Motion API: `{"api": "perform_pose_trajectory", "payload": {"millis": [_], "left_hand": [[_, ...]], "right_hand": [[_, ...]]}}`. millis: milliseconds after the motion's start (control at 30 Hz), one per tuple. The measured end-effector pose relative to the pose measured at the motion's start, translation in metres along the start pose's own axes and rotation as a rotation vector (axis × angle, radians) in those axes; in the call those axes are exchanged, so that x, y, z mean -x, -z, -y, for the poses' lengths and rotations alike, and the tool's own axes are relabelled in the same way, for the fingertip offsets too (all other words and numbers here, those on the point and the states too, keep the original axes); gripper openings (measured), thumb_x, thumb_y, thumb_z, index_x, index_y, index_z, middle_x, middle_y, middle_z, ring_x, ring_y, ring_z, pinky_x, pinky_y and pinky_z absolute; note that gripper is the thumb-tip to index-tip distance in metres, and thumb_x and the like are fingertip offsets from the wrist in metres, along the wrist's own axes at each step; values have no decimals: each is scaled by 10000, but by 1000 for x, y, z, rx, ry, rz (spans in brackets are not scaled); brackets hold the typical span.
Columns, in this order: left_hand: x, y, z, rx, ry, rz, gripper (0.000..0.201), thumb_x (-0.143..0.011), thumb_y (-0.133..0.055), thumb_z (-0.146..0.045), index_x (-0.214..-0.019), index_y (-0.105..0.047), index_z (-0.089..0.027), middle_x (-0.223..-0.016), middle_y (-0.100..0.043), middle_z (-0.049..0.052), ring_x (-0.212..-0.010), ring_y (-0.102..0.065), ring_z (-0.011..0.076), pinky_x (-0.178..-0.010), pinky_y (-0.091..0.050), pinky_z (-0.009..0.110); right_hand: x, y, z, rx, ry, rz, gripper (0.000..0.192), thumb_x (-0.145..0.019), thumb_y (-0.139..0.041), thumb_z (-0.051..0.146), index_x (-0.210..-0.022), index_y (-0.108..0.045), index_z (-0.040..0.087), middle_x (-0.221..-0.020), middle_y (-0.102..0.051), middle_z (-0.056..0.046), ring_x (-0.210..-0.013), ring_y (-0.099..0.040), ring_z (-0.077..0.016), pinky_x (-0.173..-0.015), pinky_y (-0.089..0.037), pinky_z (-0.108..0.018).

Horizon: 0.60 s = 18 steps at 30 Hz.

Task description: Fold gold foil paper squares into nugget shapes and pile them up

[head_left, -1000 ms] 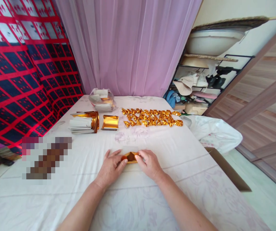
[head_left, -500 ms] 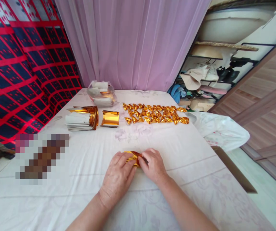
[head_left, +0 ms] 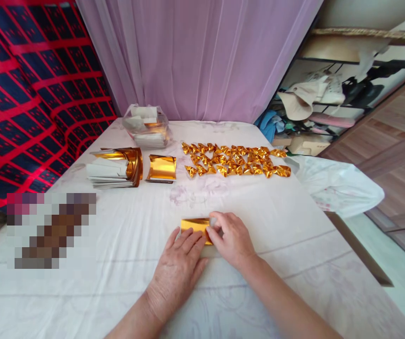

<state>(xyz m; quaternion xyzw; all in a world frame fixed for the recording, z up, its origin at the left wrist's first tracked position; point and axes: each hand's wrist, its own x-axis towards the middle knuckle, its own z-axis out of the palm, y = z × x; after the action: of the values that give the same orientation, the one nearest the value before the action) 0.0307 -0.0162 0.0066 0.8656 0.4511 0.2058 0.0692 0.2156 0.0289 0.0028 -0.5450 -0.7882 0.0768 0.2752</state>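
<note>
A small gold foil sheet (head_left: 194,227) lies flat on the white tablecloth (head_left: 117,282), near the front middle. The left hand (head_left: 178,273) rests palm down, fingers spread flat on the sheet's near edge, gripping nothing. The right hand (head_left: 233,239) curls over the sheet's right end, fingertips pressing it; whether thumb and fingers pinch the foil is hidden. A pixelated patch (head_left: 49,230) masks something at left.

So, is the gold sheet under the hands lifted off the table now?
No, the gold sheet lies flat on the table, pressed by the left hand and the right hand.
</note>
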Motion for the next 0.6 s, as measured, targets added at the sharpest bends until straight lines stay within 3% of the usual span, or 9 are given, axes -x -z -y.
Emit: {"api": "perform_pose_trajectory", "payload": {"millis": [167, 400, 600], "left_hand": [[0, 0, 1, -3, -8, 3, 382, -937, -514, -344, -1291, -561, -207, -1284, -639, 67, -1244, -539, 270, -1091, -381, 529], [-1, 1, 1, -35, -29, 24, 384, -930, -503, -297, -1290, -556, -173, -1287, -633, 92, -1269, -511, 289, -1087, -368, 558], [-1, 1, 3, -50, -41, 28, 413, -918, -521, -307, -1307, -543, -170, -1295, -627, 91, -1285, -491, 300, -1091, -354, 565]], "right_hand": [[-2, 3, 0, 27, 78, -20, 203, -873, -564, 201, -1048, -668, 216, -955, -643, -64, -980, -523, -240, -881, -425, -383], [2, 5, 3, 76, 150, -36, 261, -908, -528, 191, -1123, -672, 226, -1170, -612, -82, -1115, -494, -251, -953, -406, -414], [4, 3, 3, 114, 166, -4, 244, -899, -525, 189, -1061, -701, 239, -1183, -618, -83, -1113, -505, -252, -922, -413, -409]]}}
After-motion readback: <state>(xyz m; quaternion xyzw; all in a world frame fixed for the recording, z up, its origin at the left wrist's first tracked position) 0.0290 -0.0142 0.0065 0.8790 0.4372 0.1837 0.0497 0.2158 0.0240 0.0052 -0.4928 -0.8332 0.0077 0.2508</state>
